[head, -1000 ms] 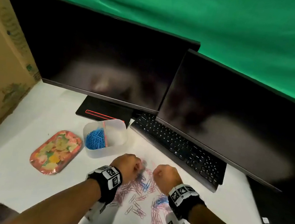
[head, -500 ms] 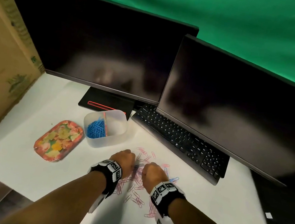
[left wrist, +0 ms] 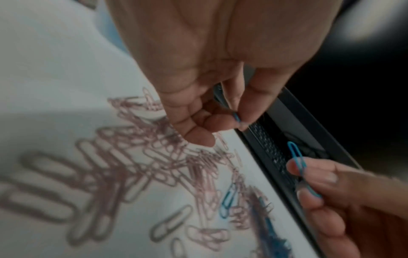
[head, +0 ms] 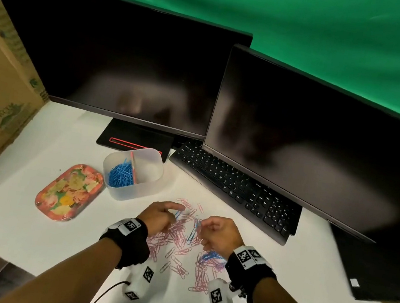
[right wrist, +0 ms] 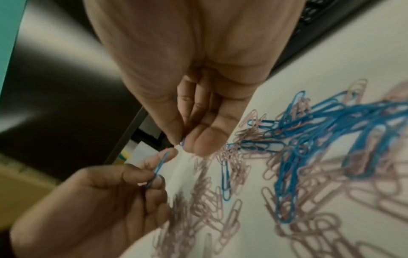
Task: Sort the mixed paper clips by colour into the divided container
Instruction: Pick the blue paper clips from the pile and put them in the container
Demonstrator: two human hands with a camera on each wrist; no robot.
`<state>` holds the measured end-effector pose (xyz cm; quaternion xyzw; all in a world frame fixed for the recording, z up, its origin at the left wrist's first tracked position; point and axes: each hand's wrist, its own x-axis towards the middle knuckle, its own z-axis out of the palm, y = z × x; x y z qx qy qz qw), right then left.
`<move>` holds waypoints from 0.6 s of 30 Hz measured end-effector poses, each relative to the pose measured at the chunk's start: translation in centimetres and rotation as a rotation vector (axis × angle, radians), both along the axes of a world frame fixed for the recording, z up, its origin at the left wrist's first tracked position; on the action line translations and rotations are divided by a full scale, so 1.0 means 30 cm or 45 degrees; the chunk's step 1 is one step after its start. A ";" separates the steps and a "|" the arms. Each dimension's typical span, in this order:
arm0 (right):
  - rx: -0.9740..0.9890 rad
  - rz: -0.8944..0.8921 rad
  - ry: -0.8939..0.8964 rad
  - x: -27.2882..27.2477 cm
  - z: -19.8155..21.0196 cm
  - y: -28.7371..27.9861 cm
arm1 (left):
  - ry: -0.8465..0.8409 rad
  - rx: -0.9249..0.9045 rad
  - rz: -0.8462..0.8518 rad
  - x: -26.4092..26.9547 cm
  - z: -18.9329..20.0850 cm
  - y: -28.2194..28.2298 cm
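While one side sits bare, divided container holds blue clips.

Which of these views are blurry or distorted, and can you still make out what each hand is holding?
Head view: sharp centrally, wide-angle bending of the monitors, soft reflections on their dark screens. Left wrist view: near pink clips smeared, yet the left hand plainly pinches a blue paper clip. Right wrist view: edges blurred; the right hand pinches something blue, barely visible.
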<state>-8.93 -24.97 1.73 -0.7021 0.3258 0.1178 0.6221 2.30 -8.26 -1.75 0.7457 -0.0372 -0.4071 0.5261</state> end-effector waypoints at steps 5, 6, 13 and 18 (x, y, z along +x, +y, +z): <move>0.524 -0.229 -0.206 -0.019 0.025 -0.018 | 0.433 -0.271 0.312 -0.029 0.029 -0.047; 0.570 -0.271 -0.227 -0.025 0.031 -0.024 | 0.499 -0.334 0.331 -0.038 0.037 -0.053; 0.618 -0.491 -0.252 -0.060 0.054 -0.097 | 0.578 -0.307 0.351 -0.053 0.017 -0.107; -0.248 -0.009 -0.037 -0.123 -0.038 -0.146 | 0.170 0.074 0.135 -0.075 -0.017 -0.137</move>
